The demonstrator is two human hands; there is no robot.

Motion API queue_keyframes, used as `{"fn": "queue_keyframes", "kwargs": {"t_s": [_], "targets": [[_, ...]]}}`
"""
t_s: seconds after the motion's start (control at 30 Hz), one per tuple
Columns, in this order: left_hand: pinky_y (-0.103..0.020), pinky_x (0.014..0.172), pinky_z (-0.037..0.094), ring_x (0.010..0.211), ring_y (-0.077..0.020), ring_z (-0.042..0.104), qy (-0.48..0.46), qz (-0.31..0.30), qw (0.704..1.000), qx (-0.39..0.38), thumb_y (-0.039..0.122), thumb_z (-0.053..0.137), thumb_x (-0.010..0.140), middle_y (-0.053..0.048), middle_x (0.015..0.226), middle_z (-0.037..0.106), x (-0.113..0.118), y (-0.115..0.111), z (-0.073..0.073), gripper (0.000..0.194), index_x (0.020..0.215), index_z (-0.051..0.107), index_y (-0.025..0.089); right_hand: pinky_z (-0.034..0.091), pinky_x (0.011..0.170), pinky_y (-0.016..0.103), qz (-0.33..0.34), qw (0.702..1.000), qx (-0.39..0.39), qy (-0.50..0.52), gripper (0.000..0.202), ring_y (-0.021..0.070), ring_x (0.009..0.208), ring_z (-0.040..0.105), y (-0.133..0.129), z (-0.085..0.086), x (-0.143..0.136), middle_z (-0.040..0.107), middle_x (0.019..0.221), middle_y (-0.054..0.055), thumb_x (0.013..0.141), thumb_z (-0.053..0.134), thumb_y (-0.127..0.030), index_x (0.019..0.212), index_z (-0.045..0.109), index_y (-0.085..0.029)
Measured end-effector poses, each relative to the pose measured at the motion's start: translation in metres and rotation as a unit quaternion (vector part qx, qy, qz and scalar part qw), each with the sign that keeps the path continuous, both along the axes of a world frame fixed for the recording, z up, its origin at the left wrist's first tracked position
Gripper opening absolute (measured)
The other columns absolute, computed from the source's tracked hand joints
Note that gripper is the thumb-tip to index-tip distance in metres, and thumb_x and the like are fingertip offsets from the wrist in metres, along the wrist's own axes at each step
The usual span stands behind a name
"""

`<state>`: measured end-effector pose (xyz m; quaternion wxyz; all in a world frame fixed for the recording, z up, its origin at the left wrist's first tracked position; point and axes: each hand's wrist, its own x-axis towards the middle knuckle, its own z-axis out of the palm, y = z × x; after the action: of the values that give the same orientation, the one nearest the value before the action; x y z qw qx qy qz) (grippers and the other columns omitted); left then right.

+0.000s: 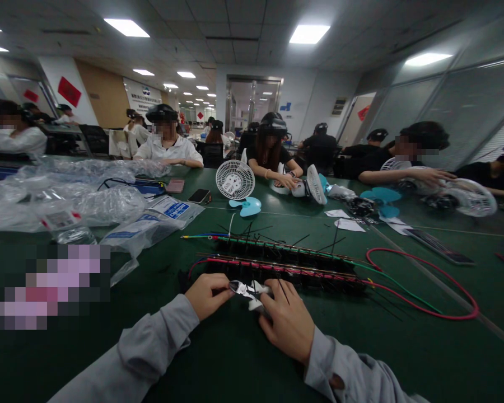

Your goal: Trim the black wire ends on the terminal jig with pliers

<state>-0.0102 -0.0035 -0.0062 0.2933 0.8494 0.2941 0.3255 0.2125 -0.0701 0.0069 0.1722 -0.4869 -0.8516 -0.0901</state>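
My right hand [288, 319] is closed around the white handles of a small pair of cutting pliers [243, 289], whose jaws point left. My left hand [208, 295] has its thumb and forefinger pinched together at the jaw tips. What lies between those fingers is too small to make out. Just beyond both hands lies a long black assembly [277, 274] in two rows. A red cable [445, 280] and a green cable [403, 285] run along it and loop out to the right. Thin black cable ties [300, 240] stick out from it at many angles.
Clear plastic bags [79, 196] spread over the left of the green table [218, 358]. A phone [199, 195], a white fan guard [235, 179] and blue fan blades [248, 206] lie farther back. Across the table, several people handle fan parts. A dark flat panel [439, 246] lies at right.
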Motion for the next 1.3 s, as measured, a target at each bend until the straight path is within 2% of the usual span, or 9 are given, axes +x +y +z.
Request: {"fn": "queue_keyframes", "kwargs": {"t_s": [0.27, 0.53, 0.73, 0.83, 0.93, 1.1, 1.3], "targets": [[-0.023, 0.057, 0.04, 0.062, -0.0131, 0.053, 0.002, 0.01, 1.0, -0.001, 0.018, 0.053, 0.082, -0.003, 0.068, 0.059, 0.0007, -0.0013, 0.0023, 0.015, 0.072, 0.064, 0.013, 0.035, 0.083, 0.04, -0.012, 1.0, -0.01, -0.014, 0.016, 0.024, 0.093, 0.043, -0.0016, 0.0003, -0.0005, 0.048, 0.107, 0.01, 0.072, 0.056, -0.024, 0.087, 0.056, -0.018], [-0.023, 0.063, 0.045, 0.07, -0.0147, 0.059, -0.006, 0.032, 0.998, -0.053, 0.017, 0.056, 0.079, -0.005, 0.081, 0.067, 0.0007, -0.0031, 0.0035, 0.018, 0.092, 0.067, 0.014, 0.035, 0.081, 0.037, -0.01, 1.0, 0.003, -0.014, 0.016, 0.022, 0.09, 0.044, -0.0005, -0.002, -0.0002, 0.049, 0.105, 0.009, 0.072, 0.057, -0.024, 0.086, 0.055, -0.019], [-0.023, 0.061, 0.045, 0.065, -0.0138, 0.058, -0.015, 0.042, 0.996, -0.081, 0.019, 0.056, 0.078, -0.003, 0.072, 0.065, 0.0014, -0.0022, 0.0004, 0.012, 0.081, 0.066, 0.013, 0.037, 0.078, 0.037, -0.024, 1.0, 0.01, 0.005, 0.024, 0.0221, 0.087, 0.045, 0.0003, -0.0055, 0.0, 0.051, 0.099, 0.01, 0.07, 0.056, -0.022, 0.093, 0.05, -0.016], [-0.022, 0.058, 0.044, 0.061, -0.0129, 0.056, -0.023, 0.048, 0.993, -0.106, 0.019, 0.055, 0.078, -0.003, 0.07, 0.064, 0.0011, -0.0017, -0.0024, 0.011, 0.08, 0.064, 0.012, 0.039, 0.077, 0.037, -0.032, 0.999, 0.006, 0.029, 0.036, 0.0222, 0.086, 0.046, 0.0003, -0.006, -0.0003, 0.051, 0.098, 0.011, 0.069, 0.054, -0.02, 0.103, 0.046, -0.012], [-0.022, 0.056, 0.043, 0.059, -0.0122, 0.055, -0.02, 0.051, 0.992, -0.111, 0.019, 0.055, 0.077, -0.002, 0.069, 0.063, 0.0009, -0.0017, -0.0044, 0.01, 0.079, 0.063, 0.012, 0.038, 0.083, 0.038, -0.036, 0.999, 0.004, 0.037, 0.048, 0.024, 0.092, 0.046, 0.0002, -0.0044, -0.0014, 0.051, 0.105, 0.013, 0.069, 0.055, -0.02, 0.114, 0.041, -0.011], [-0.022, 0.055, 0.043, 0.056, -0.0118, 0.054, -0.005, 0.059, 0.993, -0.106, 0.02, 0.056, 0.077, -0.001, 0.065, 0.061, 0.0012, -0.0023, -0.0039, 0.01, 0.077, 0.063, 0.012, 0.037, 0.085, 0.038, -0.057, 0.998, -0.013, 0.026, 0.039, 0.0241, 0.093, 0.047, -0.0004, -0.0014, -0.0037, 0.052, 0.102, 0.01, 0.068, 0.058, -0.024, 0.104, 0.048, -0.015], [-0.021, 0.054, 0.041, 0.055, -0.0114, 0.053, 0.008, 0.066, 0.993, -0.101, 0.019, 0.056, 0.076, 0.0, 0.063, 0.06, 0.0023, -0.0018, -0.0018, 0.009, 0.075, 0.063, 0.012, 0.036, 0.084, 0.039, -0.076, 0.997, 0.025, 0.002, 0.045, 0.0255, 0.094, 0.049, -0.0003, -0.0082, -0.003, 0.056, 0.101, 0.01, 0.068, 0.061, -0.03, 0.109, 0.049, -0.016]]}}
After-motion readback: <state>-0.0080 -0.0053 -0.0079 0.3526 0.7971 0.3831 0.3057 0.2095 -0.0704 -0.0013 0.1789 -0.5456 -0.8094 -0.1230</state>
